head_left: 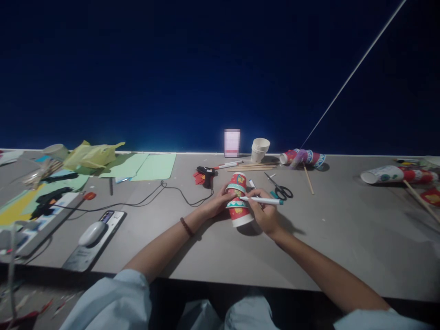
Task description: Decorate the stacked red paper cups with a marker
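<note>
My left hand (221, 203) is wrapped around the side of a joined set of red paper cups (239, 213) with blue, white and yellow patterns, held tilted just above or on the table. In my right hand (266, 215) is a white marker (264, 200) with a teal end. Its tip points left and meets or nearly meets the cups' middle; exact contact cannot be made out. Part of the cups is hidden behind my fingers. Just beyond my right hand lie black-handled scissors (283, 191) and another marker, partly covered.
A black glue gun (205, 174) rests behind the cups, its cord running left to a power strip (51, 224). Stacked white cups (260, 149) stand by wooden sticks. Other cup assemblies (309, 158) lie right. Left are a phone (96, 243), green paper (156, 166) and a yellow bag (91, 156).
</note>
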Demonstrator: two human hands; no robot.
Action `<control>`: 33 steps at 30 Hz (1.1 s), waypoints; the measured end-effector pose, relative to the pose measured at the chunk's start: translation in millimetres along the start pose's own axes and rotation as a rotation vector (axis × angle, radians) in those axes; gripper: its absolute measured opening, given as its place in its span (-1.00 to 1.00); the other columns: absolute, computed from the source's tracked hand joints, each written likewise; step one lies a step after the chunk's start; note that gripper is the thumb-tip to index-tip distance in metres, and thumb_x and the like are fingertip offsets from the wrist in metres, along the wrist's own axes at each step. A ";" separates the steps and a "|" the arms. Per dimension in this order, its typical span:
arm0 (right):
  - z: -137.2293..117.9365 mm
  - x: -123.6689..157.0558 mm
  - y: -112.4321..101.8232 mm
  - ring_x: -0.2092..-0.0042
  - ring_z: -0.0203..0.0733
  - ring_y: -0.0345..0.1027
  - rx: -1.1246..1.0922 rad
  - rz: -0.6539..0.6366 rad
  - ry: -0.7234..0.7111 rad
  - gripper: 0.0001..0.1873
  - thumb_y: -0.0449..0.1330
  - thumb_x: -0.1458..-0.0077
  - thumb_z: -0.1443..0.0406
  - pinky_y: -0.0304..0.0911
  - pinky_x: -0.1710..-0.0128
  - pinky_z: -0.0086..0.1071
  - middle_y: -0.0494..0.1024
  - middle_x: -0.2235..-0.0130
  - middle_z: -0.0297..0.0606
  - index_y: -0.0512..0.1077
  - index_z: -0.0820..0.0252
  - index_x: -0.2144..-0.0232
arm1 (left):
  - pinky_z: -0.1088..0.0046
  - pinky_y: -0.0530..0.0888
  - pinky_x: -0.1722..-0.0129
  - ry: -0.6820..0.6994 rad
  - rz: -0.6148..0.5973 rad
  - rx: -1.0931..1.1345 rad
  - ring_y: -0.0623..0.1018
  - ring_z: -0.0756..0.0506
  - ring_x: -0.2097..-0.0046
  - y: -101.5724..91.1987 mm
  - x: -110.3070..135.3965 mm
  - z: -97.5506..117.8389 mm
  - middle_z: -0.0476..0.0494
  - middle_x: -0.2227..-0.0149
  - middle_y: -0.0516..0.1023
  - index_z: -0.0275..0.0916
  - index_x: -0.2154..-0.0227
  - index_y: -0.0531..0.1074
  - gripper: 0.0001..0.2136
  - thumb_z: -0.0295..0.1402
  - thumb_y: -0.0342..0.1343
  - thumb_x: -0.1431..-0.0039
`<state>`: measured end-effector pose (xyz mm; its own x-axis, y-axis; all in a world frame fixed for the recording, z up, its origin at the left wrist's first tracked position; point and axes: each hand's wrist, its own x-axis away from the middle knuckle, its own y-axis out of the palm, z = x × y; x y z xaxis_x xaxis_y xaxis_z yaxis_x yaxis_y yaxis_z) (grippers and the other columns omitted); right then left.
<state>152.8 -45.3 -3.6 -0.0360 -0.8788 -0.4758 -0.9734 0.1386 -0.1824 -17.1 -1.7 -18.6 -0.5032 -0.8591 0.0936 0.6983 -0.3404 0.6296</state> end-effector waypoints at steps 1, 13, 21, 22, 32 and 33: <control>0.9 0.2 0.2 0.30 -0.19 0.38 0.002 0.003 0.008 -0.91 0.13 -0.14 0.26 0.30 0.25 -0.33 0.49 0.36 -0.33 0.39 0.12 0.38 | 0.09 0.35 -0.12 0.002 0.005 -0.003 0.58 -0.22 0.05 0.9 0.3 0.0 -0.26 0.06 0.57 -0.18 -0.19 0.24 -0.31 -0.38 0.36 0.03; 4.2 0.2 -0.2 0.30 -0.20 0.37 0.026 0.019 0.046 -0.92 0.13 -0.14 0.25 0.29 0.29 -0.36 0.50 0.33 -0.33 0.40 0.12 0.35 | 0.02 0.26 -0.21 0.020 0.035 -0.007 0.52 -0.26 -0.09 -7.7 -3.7 -4.8 -0.29 -0.10 0.49 -0.05 -0.29 0.09 -0.13 -0.41 0.40 0.07; 2.6 -0.3 -0.7 0.30 -0.20 0.38 0.057 0.022 0.010 -0.92 0.13 -0.14 0.25 0.30 0.27 -0.35 0.50 0.35 -0.33 0.39 0.12 0.36 | 0.01 0.27 -0.21 0.003 0.018 -0.059 0.50 -0.26 -0.11 -8.7 -0.4 -2.6 -0.28 -0.14 0.46 -0.01 -0.32 0.03 -0.08 -0.35 0.40 0.06; 2.2 -0.2 -0.8 0.30 -0.20 0.39 0.055 0.022 0.007 -0.92 0.13 -0.14 0.25 0.30 0.27 -0.35 0.50 0.35 -0.33 0.39 0.12 0.36 | 0.00 0.26 -0.21 0.007 0.015 -0.065 0.50 -0.26 -0.11 -9.2 -0.4 -2.9 -0.29 -0.13 0.46 -0.01 -0.33 0.02 -0.08 -0.34 0.40 0.06; -0.9 0.5 -0.8 0.32 -0.19 0.40 0.044 0.006 -0.020 -0.94 0.13 -0.12 0.29 0.31 0.27 -0.36 0.50 0.37 -0.33 0.38 0.12 0.39 | 0.00 0.31 -0.17 0.026 -0.002 -0.048 0.55 -0.26 -0.03 -4.9 0.5 -4.1 -0.30 -0.04 0.53 -0.04 -0.34 -0.02 -0.05 -0.31 0.40 0.06; -1.3 0.8 -0.7 0.32 -0.19 0.40 0.044 0.004 -0.017 -0.94 0.13 -0.11 0.30 0.31 0.28 -0.36 0.50 0.38 -0.33 0.38 0.12 0.40 | 0.00 0.31 -0.17 0.023 0.001 -0.052 0.55 -0.25 -0.04 -4.8 0.7 -3.9 -0.29 -0.04 0.53 -0.03 -0.34 -0.02 -0.05 -0.31 0.40 0.06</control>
<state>153.2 -46.7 -2.8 -0.0355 -0.8702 -0.4914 -0.9624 0.1622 -0.2178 -18.9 -2.2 -24.5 -0.4911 -0.8678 0.0761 0.7247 -0.3585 0.5884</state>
